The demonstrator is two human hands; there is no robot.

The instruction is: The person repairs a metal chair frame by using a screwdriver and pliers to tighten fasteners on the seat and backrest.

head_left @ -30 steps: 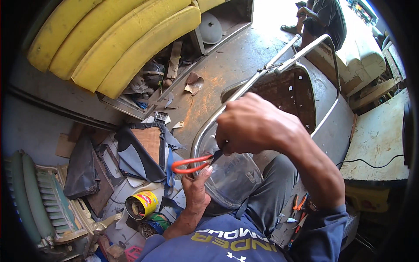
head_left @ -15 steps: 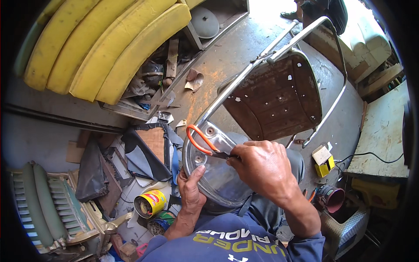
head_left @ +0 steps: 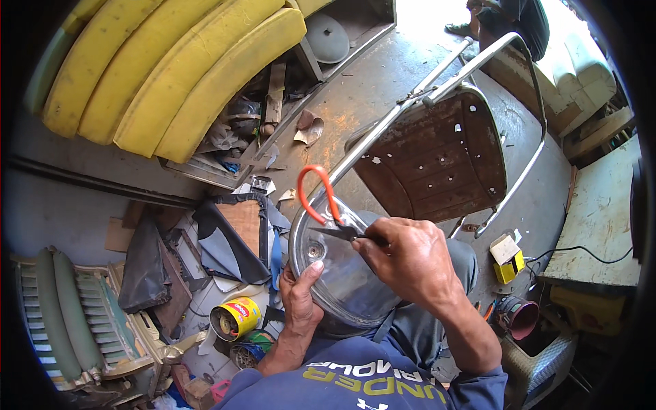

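In front of my body lies the rounded, shiny end (head_left: 352, 290) of a tubular metal chair frame, with a round fixing hole near its left rim. My left hand (head_left: 299, 297) grips that rim, thumb on top and fingers wrapped beneath. Above the same end, my right hand (head_left: 413, 263) is closed on scissors (head_left: 331, 217), orange handles pointing up and away. Its fingers cover part of the dark metal. Farther off, the chair's brown, worn seat panel (head_left: 434, 154) shows several holes between the chrome tubes (head_left: 389, 119).
Yellow curved foam pads (head_left: 219, 75) are stacked at the far left. Near the left stand a yellow can (head_left: 236, 319) and a black-edged panel (head_left: 236, 232). A small yellow box (head_left: 508, 265), a pinkish pot (head_left: 523, 321) and a pale worktop (head_left: 601, 212) are at the right. Another person's leg (head_left: 512, 27) shows at the back.
My right hand has turned the scissors, so their orange handles now stand more upright, and dark metal shows more. My left hand keeps its grip on the rim. The view has shifted slightly.
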